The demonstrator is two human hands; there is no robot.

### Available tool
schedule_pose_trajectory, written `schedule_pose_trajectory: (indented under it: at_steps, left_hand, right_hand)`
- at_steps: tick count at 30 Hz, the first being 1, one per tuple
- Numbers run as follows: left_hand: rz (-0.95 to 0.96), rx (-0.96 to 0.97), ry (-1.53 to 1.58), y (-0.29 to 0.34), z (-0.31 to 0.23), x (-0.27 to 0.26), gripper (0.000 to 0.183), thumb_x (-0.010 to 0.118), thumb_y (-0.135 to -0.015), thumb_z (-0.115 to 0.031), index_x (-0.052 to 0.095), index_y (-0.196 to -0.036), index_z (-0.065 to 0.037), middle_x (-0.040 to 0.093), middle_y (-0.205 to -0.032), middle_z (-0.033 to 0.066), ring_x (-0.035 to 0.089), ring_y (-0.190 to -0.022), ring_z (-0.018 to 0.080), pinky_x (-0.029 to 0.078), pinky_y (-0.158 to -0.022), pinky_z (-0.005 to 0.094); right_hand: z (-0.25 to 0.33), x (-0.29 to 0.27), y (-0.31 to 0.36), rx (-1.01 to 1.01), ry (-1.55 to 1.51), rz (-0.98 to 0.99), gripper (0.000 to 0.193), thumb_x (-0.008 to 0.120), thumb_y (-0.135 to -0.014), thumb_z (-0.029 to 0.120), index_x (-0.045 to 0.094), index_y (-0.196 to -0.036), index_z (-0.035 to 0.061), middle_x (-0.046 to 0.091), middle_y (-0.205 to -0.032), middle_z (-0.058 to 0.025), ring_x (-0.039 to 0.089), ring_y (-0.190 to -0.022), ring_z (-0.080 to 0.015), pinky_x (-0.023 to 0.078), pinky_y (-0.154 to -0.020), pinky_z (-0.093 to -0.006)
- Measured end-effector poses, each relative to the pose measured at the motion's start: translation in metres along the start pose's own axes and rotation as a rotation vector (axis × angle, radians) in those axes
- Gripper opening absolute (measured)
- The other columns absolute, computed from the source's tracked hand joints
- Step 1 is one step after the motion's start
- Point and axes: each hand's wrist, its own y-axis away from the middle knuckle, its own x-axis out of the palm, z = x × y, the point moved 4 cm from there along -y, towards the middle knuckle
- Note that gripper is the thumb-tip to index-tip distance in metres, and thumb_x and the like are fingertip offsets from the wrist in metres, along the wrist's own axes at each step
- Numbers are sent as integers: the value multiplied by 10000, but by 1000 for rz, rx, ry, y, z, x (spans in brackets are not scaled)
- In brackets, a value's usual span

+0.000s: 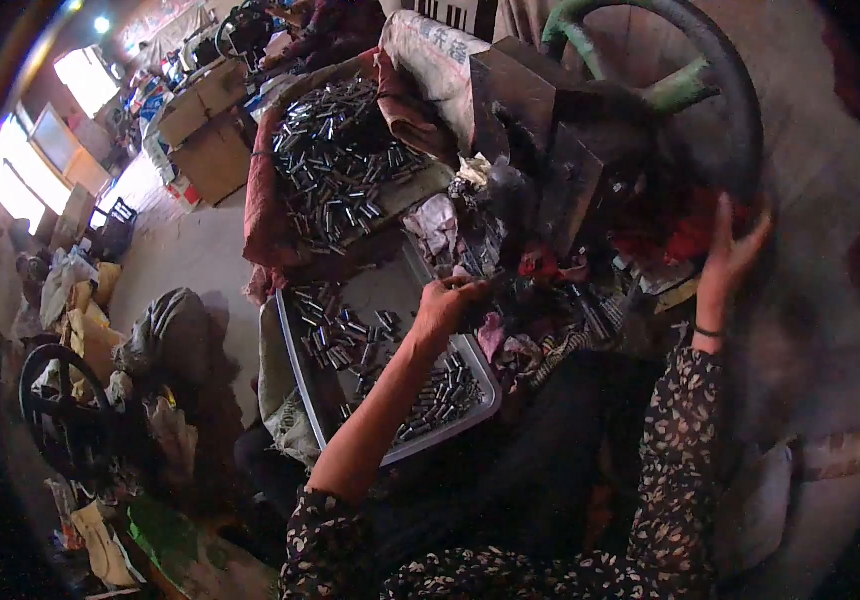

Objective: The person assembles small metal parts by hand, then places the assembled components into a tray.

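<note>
My left hand (448, 303) reaches over the far right part of a clear plastic tub (490, 400), its fingers pinched together at the dark working area of a machine (575, 190). What those fingers hold, if anything, is lost in shadow. Small shiny metal cylinders (440, 400) lie loose in the tub. On the right, my right hand (737, 255) is at the lower rim of a large handwheel (753, 110) with green spokes, thumb and fingers on either side of it. Red cloth (665, 235) lies beside that hand.
Behind the tub, a sack-lined container (262, 200) holds a heap of similar metal cylinders (335, 150). Crumpled rags (520, 360) lie below the machine. Cardboard boxes (212, 150) stand farther back. Another handwheel (65, 400) and a grey sack (175, 335) are at left.
</note>
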Motion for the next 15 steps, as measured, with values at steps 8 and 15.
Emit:
schedule_pose_trajectory:
  at_steps: [8,15]
  left_hand:
    - [-81,-60,87,-31,-8,1,196,584,-762,-185,596,-791,8,580,-670,55,542,-545,138,438,-505,258]
    - [-130,-87,-14,-60,6,-19,219,611,-746,-221,608,-833,-20,588,-698,52,562,-578,144,440,-478,266]
  right_hand:
    - [-54,14,-13,84,264,90,534,681,-713,297,501,-1064,-63,563,-1045,-150,541,-935,-218,398,-839,-311]
    - [-27,31,-62,12,138,295,546,678,-701,301,479,-1079,-39,546,-1055,-150,534,-931,-239,397,-834,-317]
